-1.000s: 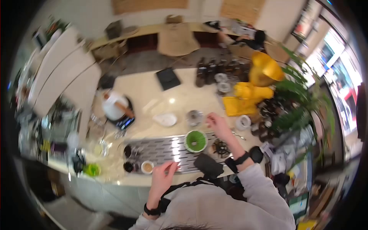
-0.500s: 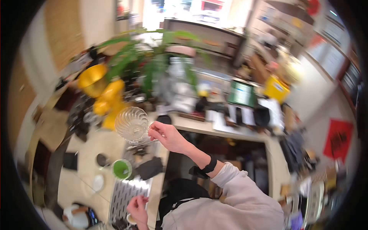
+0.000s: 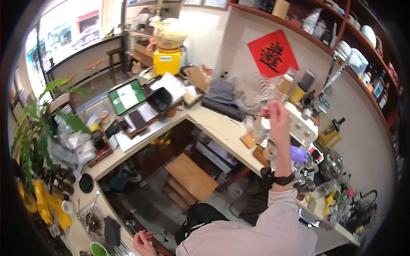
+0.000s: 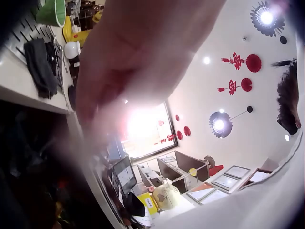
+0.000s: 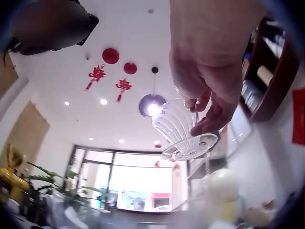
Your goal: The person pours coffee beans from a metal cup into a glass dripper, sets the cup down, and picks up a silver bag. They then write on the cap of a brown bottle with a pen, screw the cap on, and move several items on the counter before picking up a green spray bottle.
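In the right wrist view, my right hand [image 5: 209, 71] pinches a clear ribbed glass coffee dripper [image 5: 178, 124] by its side, with the round base flange below. The head view has this right hand [image 3: 278, 121] raised over the counter at the right, beside stacked paper cups [image 3: 282, 87]. My left hand [image 3: 144, 243] hangs by the near edge of the left counter, its fingers loosely bent around nothing. Near it are a dark folded cloth [image 3: 112, 231] and a green dripper [image 3: 99, 249]. The left wrist view shows the left hand [image 4: 138, 57] large and blurred.
A white machine [image 3: 301, 126] stands on the right counter, with a purple item [image 3: 298, 154] and glassware beside it. A wooden step stool [image 3: 192, 177] sits on the floor between the counters. Ahead are a tablet [image 3: 127, 97] and papers; a plant [image 3: 34, 123] rises at the left.
My view has swung right from the drip-tray counter to the corner and right counter. The right hand took hold of the glass dripper and carried it there. The left hand stayed near the tray.
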Motion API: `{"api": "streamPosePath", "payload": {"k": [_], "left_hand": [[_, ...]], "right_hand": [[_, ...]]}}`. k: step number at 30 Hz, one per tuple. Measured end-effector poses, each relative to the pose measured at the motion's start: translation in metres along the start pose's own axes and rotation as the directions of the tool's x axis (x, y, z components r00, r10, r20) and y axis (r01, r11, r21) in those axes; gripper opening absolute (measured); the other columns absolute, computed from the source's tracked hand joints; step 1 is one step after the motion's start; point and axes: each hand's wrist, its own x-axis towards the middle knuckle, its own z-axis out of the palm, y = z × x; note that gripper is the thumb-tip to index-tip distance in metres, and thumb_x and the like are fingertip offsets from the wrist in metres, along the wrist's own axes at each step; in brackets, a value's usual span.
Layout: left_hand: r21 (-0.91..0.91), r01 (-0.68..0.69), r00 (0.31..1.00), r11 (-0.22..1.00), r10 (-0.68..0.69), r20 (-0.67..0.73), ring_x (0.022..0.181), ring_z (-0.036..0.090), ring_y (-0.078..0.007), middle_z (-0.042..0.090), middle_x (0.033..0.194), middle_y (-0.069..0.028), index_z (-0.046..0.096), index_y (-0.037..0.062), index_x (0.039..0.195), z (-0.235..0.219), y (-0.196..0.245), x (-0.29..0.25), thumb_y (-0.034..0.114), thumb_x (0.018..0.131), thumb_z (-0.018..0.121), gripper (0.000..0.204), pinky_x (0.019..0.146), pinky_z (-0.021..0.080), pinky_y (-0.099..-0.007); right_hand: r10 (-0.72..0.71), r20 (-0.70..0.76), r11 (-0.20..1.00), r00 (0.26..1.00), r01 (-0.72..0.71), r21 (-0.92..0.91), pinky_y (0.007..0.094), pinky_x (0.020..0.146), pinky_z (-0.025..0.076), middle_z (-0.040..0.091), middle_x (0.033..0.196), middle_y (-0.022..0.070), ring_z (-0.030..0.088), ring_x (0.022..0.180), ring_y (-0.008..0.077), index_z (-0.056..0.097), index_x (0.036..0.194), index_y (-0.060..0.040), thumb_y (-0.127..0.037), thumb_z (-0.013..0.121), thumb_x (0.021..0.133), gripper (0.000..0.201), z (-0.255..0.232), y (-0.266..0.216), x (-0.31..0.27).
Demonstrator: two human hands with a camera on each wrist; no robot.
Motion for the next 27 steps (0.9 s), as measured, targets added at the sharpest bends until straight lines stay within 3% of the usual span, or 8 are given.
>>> {"api": "streamPosePath", "payload": {"k": [4, 8, 11, 12, 15, 16, 19, 27], "left_hand": [[0.022, -0.009, 0.990, 1.000, 0.006, 0.138, 0.064, 0.055, -0.0158, 0.065, 0.077, -0.0068, 0.069, 0.0042, 0.103, 0.050, -0.009, 0.017, 0.024, 0.100, 0.062, 0.021, 0.060, 0.046, -0.0303], [-0.020, -0.014, 0.964, 1.000, 0.019, 0.265, 0.061, 0.051, -0.0154, 0.063, 0.077, -0.0051, 0.069, 0.0075, 0.104, 0.112, -0.038, 0.028, 0.026, 0.100, 0.063, 0.020, 0.058, 0.043, -0.0304], [-0.272, 0.030, 0.900, 0.962, 0.092, 0.426, 0.059, 0.048, -0.0151, 0.062, 0.076, -0.0039, 0.069, 0.0100, 0.105, 0.152, -0.082, 0.038, 0.028, 0.099, 0.063, 0.020, 0.056, 0.041, -0.0305], [-0.365, 0.071, 0.874, 0.928, 0.118, 0.471, 0.058, 0.047, -0.0150, 0.061, 0.076, -0.0035, 0.069, 0.0109, 0.106, 0.167, -0.095, 0.040, 0.029, 0.099, 0.064, 0.020, 0.055, 0.041, -0.0306], [0.166, -0.087, 0.928, 0.982, 0.019, 0.371, 0.073, 0.063, -0.0159, 0.071, 0.086, -0.0075, 0.068, 0.0049, 0.112, 0.239, -0.001, -0.020, 0.026, 0.102, 0.062, 0.024, 0.068, 0.051, -0.0297], [0.252, -0.094, 0.921, 0.963, -0.012, 0.388, 0.087, 0.068, -0.0164, 0.075, 0.098, -0.0110, 0.068, 0.0011, 0.116, 0.251, 0.018, -0.029, 0.026, 0.102, 0.062, 0.028, 0.077, 0.055, -0.0286], [0.306, -0.183, 0.905, 0.934, 0.039, 0.423, 0.083, 0.068, -0.0166, 0.074, 0.091, -0.0092, 0.068, 0.0002, 0.113, 0.279, 0.065, -0.053, 0.025, 0.102, 0.062, 0.027, 0.075, 0.055, -0.0284], [0.245, -0.206, 0.961, 0.947, 0.149, 0.234, 0.070, 0.059, -0.0124, 0.069, 0.078, -0.0062, 0.067, 0.0023, 0.100, 0.279, 0.021, -0.042, 0.024, 0.102, 0.061, 0.023, 0.064, 0.049, -0.0262]], "right_hand": [[-0.031, -0.286, 0.971, 0.958, -0.040, -0.237, 0.0287, 0.067, 0.055, 0.068, 0.082, 0.0077, 0.067, 0.071, 0.0131, 0.062, 0.106, 0.0001, -0.027, 0.051, 0.108, 0.030, -0.129, 0.018, 0.020], [-0.054, -0.540, 0.908, 0.840, -0.184, -0.376, 0.0295, 0.062, 0.053, 0.068, 0.073, 0.0089, 0.066, 0.065, 0.0135, 0.065, 0.101, 0.0016, -0.031, 0.052, 0.107, 0.036, -0.254, 0.041, 0.043], [-0.124, -0.611, 0.812, 0.782, -0.273, -0.515, 0.0307, 0.062, 0.052, 0.067, 0.070, 0.0084, 0.066, 0.065, 0.0137, 0.066, 0.101, 0.0002, -0.032, 0.054, 0.106, 0.034, -0.340, 0.064, 0.073], [-0.168, -0.635, 0.802, 0.754, -0.270, -0.533, 0.0311, 0.062, 0.052, 0.067, 0.070, 0.0082, 0.067, 0.065, 0.0139, 0.066, 0.102, -0.0008, -0.032, 0.054, 0.106, 0.034, -0.356, 0.073, 0.084], [-0.275, -0.661, 0.759, 0.699, -0.264, -0.595, 0.0321, 0.063, 0.052, 0.067, 0.069, 0.0078, 0.068, 0.064, 0.0144, 0.068, 0.103, -0.0034, -0.033, 0.055, 0.105, 0.032, -0.396, 0.109, 0.122], [-0.290, -0.650, 0.744, 0.702, -0.262, -0.615, 0.0324, 0.063, 0.052, 0.067, 0.069, 0.0078, 0.068, 0.065, 0.0147, 0.068, 0.103, -0.0042, -0.033, 0.056, 0.105, 0.031, -0.407, 0.127, 0.135], [-0.294, -0.638, 0.735, 0.711, -0.258, -0.627, 0.0327, 0.063, 0.052, 0.068, 0.070, 0.0076, 0.069, 0.066, 0.0152, 0.068, 0.104, -0.0055, -0.037, 0.056, 0.105, 0.033, -0.429, 0.176, 0.166], [-0.189, -0.687, 0.786, 0.702, -0.312, -0.534, 0.0331, 0.063, 0.053, 0.067, 0.069, 0.0089, 0.068, 0.064, 0.0154, 0.066, 0.101, -0.0024, -0.032, 0.057, 0.104, 0.031, -0.444, 0.251, 0.199]]}}
